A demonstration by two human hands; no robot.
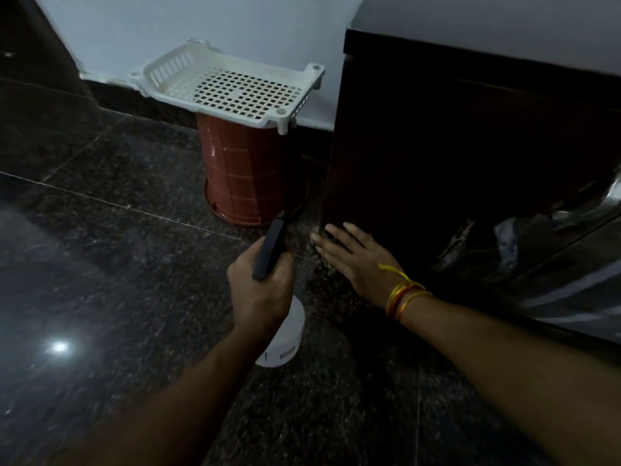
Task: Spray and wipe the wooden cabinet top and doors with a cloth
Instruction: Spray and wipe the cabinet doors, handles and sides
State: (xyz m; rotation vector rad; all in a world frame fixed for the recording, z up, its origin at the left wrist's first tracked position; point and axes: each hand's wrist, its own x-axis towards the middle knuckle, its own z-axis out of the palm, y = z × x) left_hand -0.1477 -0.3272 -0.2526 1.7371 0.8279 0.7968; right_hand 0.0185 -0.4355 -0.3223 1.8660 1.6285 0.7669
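Head view, low and close to floor level. Left hand (260, 287) curled round the black trigger head of a spray bottle (280, 334), nozzle aimed forward toward the upturned bin; white bottle body visible below the wrist, near the floor, contact with the floor not determinable. Right hand (353, 255) spread flat, fingers straight and slightly splayed, pressed against the lower left corner of the dark wooden cabinet (437, 136); fingertips over the cabinet edge, just above the floor. Cloth under the palm not discernible: area dark and blurred, so any hold on a cloth could not be told. Yellow and orange thread bands (401, 297) tied round the right wrist. Cabinet located at right of frame, standing against the pale wall (168, 25), side panel facing the camera, front with door seams running off to the right. Dark speckled granite floor (117, 264), polished, with a light reflection at lower left. Reddish-brown plastic bin (248, 173) inverted on the floor just beside the cabinet's left side, near the wall. White perforated plastic tray (228, 85) resting on top of the inverted bin, overhanging it, slightly tilted. Striped grey fabric (571, 284) at the right edge, beside the cabinet front, identity not clear.
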